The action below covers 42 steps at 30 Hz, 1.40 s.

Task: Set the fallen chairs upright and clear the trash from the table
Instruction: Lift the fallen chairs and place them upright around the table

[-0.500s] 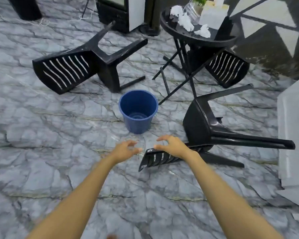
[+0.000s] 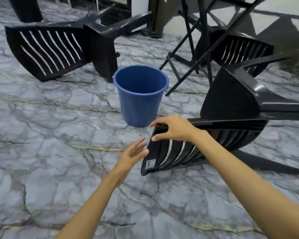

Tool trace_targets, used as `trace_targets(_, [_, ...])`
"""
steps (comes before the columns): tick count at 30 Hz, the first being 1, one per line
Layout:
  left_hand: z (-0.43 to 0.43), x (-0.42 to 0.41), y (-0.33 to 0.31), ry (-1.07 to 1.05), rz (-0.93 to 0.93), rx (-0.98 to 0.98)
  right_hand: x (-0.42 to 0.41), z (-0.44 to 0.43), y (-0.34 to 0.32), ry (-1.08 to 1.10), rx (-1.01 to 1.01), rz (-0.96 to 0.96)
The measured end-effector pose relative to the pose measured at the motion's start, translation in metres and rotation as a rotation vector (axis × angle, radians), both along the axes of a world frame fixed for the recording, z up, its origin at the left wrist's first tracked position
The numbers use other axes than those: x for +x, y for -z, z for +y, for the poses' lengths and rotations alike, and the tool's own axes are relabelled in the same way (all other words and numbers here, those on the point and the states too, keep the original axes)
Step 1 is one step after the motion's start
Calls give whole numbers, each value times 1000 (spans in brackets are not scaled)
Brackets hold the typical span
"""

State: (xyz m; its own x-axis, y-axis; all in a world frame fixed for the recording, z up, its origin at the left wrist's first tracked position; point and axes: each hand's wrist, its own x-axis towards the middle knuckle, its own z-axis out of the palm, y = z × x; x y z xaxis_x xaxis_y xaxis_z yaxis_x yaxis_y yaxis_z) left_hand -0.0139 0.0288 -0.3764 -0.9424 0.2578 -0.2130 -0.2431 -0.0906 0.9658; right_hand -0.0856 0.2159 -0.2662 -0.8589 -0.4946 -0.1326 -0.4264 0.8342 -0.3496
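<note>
Right grip point(image 2: 174, 130) curls over the far top corner of the backrest point(image 2: 164, 157) of the near fallen chair point(image 2: 231, 104), fingers over the edge and thumb on the slatted face. Left grip point(image 2: 133, 154) is spread with straight fingers just beside the backrest's left edge; whether it touches I cannot tell. That chair lies on its side at near right, legs pointing right. A blue bucket point(image 2: 140, 100) stands upright on the marble floor point(image 2: 41, 152) just beyond the backrest. A second chair point(image 2: 47, 52) lies tipped at far left, a third chair point(image 2: 240, 49) at far right behind the desk legs point(image 2: 204, 40)
</note>
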Motion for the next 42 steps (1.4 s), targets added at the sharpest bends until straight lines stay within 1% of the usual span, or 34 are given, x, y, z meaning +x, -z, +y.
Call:
trace_targets(2, [5, -2, 32, 22, 21, 66, -6, -1, 2, -16, -77, 37])
trace_targets(4, [9, -4, 53, -1, 29, 117, -10, -6, -3, -55, -157, -17])
trace_targets(6, [15, -5, 63, -19, 16, 172, -10, -13, -5, -94, -131, -54])
trace_targets(9, [21, -8, 64, -4, -27, 249, -11, -21, -6, -115, 51, -31])
trace_targets(11, [23, -8, 66, -21, -42, 278, -14, -22, -5, -103, 112, -8])
trace_targets(17, [26, -3, 62, -73, -25, 295, -12, -18, 0, -111, 19, 3])
trace_targets(20, [35, 8, 40, -73, -48, 277, -3, -9, -16, -102, -28, -63])
trace_targets(22, [46, 15, 9, -90, -62, 230, 3, 5, -41, -74, -56, -101])
trace_targets(24, [59, 15, -36, -100, -89, 178, 5, 24, -78, -34, -84, -127])
trace_targets(28, [96, 1, -146, -101, -108, 106, 2, 73, -182, 44, -167, -142])
trace_targets(30, [121, -8, -202, -88, -86, 55, 0, 103, -236, 100, -217, -150])
trace_targets(34, [186, -20, -302, -131, -33, 53, -2, 173, -328, 217, -270, -158])
trace_targets(38, [260, -25, -377, -141, 17, -21, -1, 251, -395, 283, -282, -195])
trace_targets(42, [325, -27, -434, -152, 14, -78, 3, 323, -437, 276, -302, -190])
